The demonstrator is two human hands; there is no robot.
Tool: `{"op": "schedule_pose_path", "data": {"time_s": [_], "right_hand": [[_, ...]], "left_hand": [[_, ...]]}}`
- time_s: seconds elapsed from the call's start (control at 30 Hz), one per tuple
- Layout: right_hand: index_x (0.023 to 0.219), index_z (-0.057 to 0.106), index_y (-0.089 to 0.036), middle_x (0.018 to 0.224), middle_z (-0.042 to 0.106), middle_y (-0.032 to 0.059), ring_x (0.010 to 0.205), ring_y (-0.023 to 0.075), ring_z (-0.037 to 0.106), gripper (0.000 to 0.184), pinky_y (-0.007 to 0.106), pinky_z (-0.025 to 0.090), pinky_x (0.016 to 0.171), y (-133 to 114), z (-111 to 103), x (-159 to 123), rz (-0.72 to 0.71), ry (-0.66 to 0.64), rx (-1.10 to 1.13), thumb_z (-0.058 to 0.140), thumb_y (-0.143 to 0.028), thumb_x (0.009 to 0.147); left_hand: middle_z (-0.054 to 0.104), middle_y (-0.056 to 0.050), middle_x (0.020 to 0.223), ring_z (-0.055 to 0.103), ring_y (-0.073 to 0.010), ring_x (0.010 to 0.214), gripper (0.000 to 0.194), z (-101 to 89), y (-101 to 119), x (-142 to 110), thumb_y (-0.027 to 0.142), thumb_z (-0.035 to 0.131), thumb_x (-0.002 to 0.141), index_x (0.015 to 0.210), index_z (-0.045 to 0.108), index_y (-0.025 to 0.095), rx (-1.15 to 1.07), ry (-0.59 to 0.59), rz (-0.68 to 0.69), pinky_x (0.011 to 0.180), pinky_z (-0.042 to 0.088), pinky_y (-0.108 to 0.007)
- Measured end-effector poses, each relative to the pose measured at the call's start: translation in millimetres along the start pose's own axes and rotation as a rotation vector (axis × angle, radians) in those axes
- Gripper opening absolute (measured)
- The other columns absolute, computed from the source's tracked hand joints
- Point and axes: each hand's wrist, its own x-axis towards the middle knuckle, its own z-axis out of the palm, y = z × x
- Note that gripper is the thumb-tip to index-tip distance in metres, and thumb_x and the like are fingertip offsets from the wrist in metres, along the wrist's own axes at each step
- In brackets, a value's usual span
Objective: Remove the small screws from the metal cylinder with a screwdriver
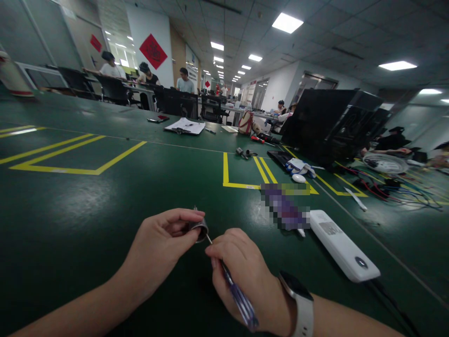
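Slippage could follow off-axis pushing: the left hand (157, 241) pinches a small grey metal cylinder (201, 229) above the green tabletop (105, 206); the right hand (245, 267) grips a thin purple-handled screwdriver (242, 300), shaft at the cylinder's open end.

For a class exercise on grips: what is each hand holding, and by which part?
The left hand pinches a small metal cylinder by its outer wall; the right hand grips a screwdriver around its shaft.

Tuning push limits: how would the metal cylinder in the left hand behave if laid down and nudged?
The metal cylinder would likely roll on its side, given its round rim. Probably stiff: the left hand pinches it without visible denting.
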Motion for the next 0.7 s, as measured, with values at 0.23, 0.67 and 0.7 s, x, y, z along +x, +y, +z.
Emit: {"op": "schedule_pose_path", "data": {"time_s": [0.23,0.67,0.7], "right_hand": [[0.091,0.056,-0.013,0.083,0.061,0.0073,0.077,0.0172,0.055,0.018,0.032,0.044,0.071,-5.9,-6.2,1.8,0.111,0.03,0.05,0.046,-0.005,0.079],[0.087,0.065,-0.017,0.075,0.065,0.0018,0.07,0.0121,0.059,0.012,0.024,0.045,0.064,13.1,-14.5,5.9,0.634,0.046,0.805,0.057,-0.024,0.082],[0.087,0.065,-0.017,0.075,0.065,0.0016,0.07,0.012,0.059,0.012,0.024,0.045,0.065,14.1,-14.0,4.6,0.63,0.045,0.852,0.058,-0.025,0.081]], "left_hand": [[0.073,-0.003,0.084,0.068,-0.0182,0.078,0.025,-2.7,-2.4,5.8,0.021,0.068,0.059,0.083,0.067,0.016,0.081,-0.115,-0.068,0.072,0.055,-0.027],[0.06,-0.003,0.092,0.058,-0.0205,0.081,0.027,-21.9,-10.9,27.8,0.027,0.063,0.068,0.094,0.065,0.022,0.772,-0.211,0.429,0.068,0.048,-0.033],[0.059,-0.003,0.089,0.057,-0.0205,0.08,0.021,-21.9,-10.6,28.7,0.027,0.064,0.067,0.087,0.065,0.021,0.805,-0.207,0.461,0.069,0.047,-0.033]]}}
